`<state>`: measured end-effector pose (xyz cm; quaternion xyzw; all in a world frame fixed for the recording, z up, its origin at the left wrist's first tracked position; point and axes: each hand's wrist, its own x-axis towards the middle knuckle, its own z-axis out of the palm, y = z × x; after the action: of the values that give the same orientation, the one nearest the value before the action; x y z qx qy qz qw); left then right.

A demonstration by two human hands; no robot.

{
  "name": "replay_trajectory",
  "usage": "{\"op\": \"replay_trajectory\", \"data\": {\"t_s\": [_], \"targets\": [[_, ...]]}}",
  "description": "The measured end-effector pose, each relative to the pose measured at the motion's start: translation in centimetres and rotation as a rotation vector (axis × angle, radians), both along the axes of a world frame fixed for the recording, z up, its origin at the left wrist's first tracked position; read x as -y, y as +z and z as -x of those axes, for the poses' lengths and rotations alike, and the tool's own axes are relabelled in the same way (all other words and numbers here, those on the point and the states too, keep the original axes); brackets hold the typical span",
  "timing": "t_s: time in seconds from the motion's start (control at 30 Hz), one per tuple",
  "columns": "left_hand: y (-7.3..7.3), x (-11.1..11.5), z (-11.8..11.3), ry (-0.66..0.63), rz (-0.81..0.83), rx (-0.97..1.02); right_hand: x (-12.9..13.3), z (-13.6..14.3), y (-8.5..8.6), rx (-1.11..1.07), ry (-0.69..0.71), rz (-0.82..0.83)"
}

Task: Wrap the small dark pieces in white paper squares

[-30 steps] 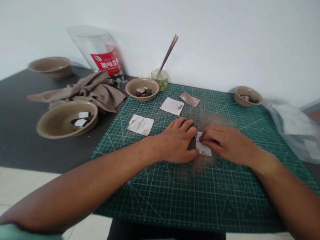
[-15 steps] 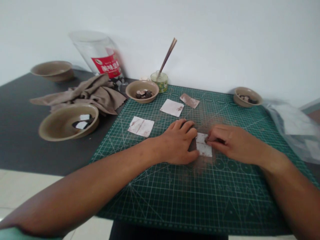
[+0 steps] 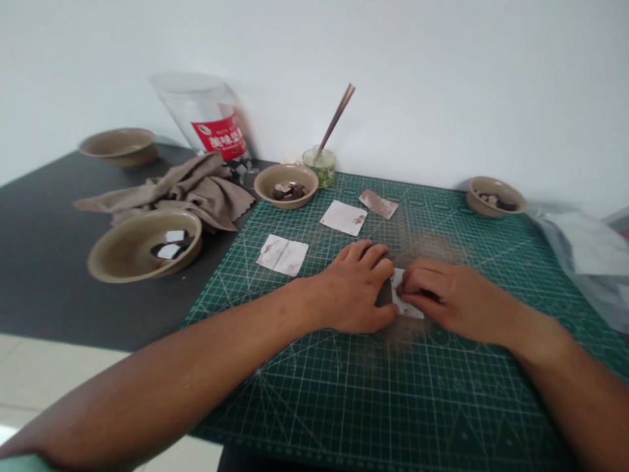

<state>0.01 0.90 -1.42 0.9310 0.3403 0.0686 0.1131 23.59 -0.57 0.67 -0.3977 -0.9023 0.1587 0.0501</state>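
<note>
A small white square with brown smears (image 3: 411,311) lies on the green cutting mat (image 3: 314,393) between my hands. My left hand (image 3: 361,285) rests with fingers spread at the square's left edge, over a dark surface partly hidden by the palm. Over the square, my right hand (image 3: 442,292) pinches a small dark piece (image 3: 400,288), mostly covered by the fingertips. Two more white squares, one at the left (image 3: 283,255) and one farther back (image 3: 343,217), lie beside a brown-stained strip (image 3: 378,204). Brown dust marks the mat around my hands.
Bowls with dark pieces stand behind the squares (image 3: 286,198), at back right (image 3: 496,208) and at left (image 3: 118,255). Another bowl (image 3: 120,157), a brown cloth (image 3: 187,190), a clear jar (image 3: 221,134), a green-patterned cup with sticks (image 3: 324,174) and a plastic bag (image 3: 584,242) lie around.
The view has shifted slightly, so everything sits a little lower and farther right. My right hand's fingertips have moved left across the square, with the pinch kept; my left hand stays spread.
</note>
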Motion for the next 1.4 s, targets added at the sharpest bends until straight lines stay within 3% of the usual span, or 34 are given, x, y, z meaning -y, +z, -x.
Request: {"op": "replay_trajectory", "data": {"t_s": [0.13, 0.3, 0.47, 0.63, 0.8, 1.0, 1.2, 1.3, 1.4], "targets": [[0.11, 0.01, -0.01, 0.011, 0.011, -0.014, -0.13, -0.26, 0.1, 0.061, -0.113, -0.097], [0.04, 0.01, -0.05, -0.001, 0.017, 0.006, 0.21, -0.14, 0.19, 0.028, 0.02, 0.043], [0.06, -0.02, -0.1, 0.003, 0.009, 0.001, -0.23, -0.12, -0.04, 0.02, -0.075, -0.064], [0.25, -0.02, -0.15, -0.007, 0.016, -0.009, 0.05, 0.0, 0.31, 0.024, 0.035, 0.08], [0.34, -0.05, -0.19, 0.003, 0.027, -0.027, -0.3, -0.01, 0.2, 0.048, -0.103, -0.096], [0.36, -0.09, -0.19, -0.01, 0.036, -0.018, 0.2, -0.11, 0.37, 0.027, 0.036, 0.068], [0.18, -0.06, -0.17, 0.004, 0.032, -0.016, 0.07, -0.39, 0.35, 0.098, -0.14, -0.054], [0.15, -0.05, -0.19, -0.001, 0.026, -0.014, 0.43, -0.18, 0.42, 0.073, -0.03, 0.05], [0.21, -0.08, -0.21, -0.004, 0.018, -0.028, 0.66, 0.47, 0.09, 0.032, 0.0, -0.001]]}}
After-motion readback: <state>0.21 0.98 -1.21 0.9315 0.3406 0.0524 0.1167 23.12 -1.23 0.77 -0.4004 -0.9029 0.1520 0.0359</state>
